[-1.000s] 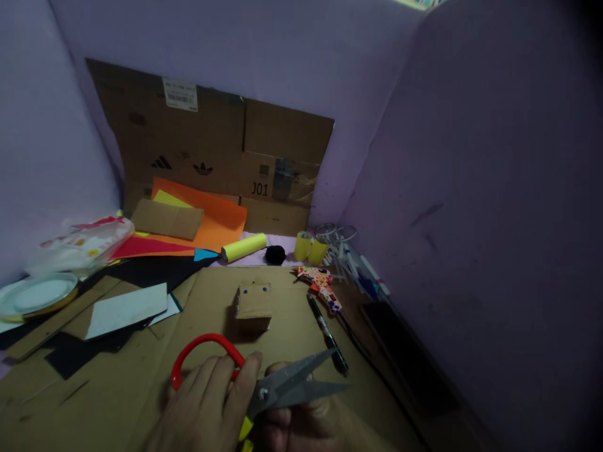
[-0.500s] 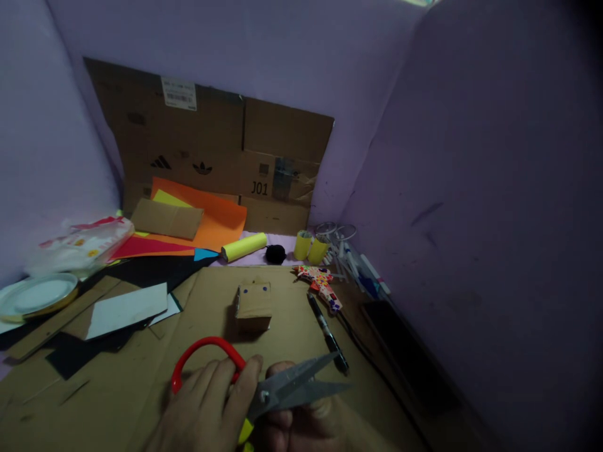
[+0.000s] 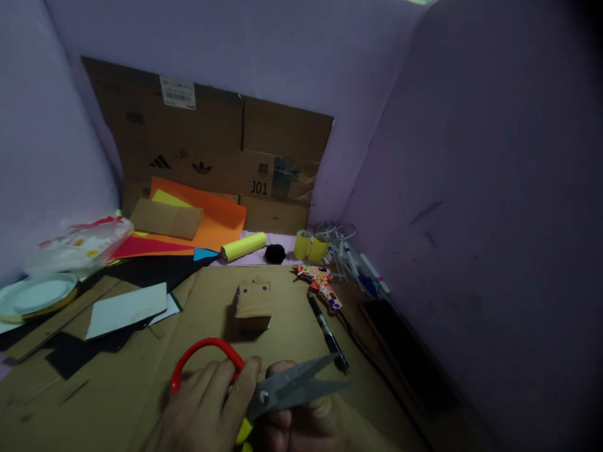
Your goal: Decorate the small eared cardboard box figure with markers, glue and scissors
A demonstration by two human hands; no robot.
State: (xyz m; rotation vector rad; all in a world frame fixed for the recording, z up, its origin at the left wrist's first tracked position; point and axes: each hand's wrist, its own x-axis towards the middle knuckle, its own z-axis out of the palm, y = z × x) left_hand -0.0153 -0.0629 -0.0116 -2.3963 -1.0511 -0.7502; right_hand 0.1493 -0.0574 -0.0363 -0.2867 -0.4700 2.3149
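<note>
My left hand (image 3: pixel 202 411) is at the bottom edge, fingers closed round the red loop handle of a pair of scissors (image 3: pixel 292 386). The grey blades are slightly apart and point right. My right hand (image 3: pixel 306 424) lies just under the blades with its fingers curled. A small yellow bit (image 3: pixel 244 432) shows between the two hands; I cannot tell what it belongs to. A small cardboard box (image 3: pixel 253 304) with blue dots stands on the cardboard sheet (image 3: pixel 117 402) just beyond the scissors. A black pen (image 3: pixel 328 336) lies right of it.
Beyond the pen lie a patterned glue gun (image 3: pixel 320 282), two yellow rolls (image 3: pixel 311 248), a yellow tube (image 3: pixel 244 246) and a black ball (image 3: pixel 275 253). Coloured paper sheets (image 3: pixel 211 216), a white card (image 3: pixel 126 309) and a gold-rimmed plate (image 3: pixel 35 295) are at left. A flattened carton (image 3: pixel 211 144) leans on the back wall.
</note>
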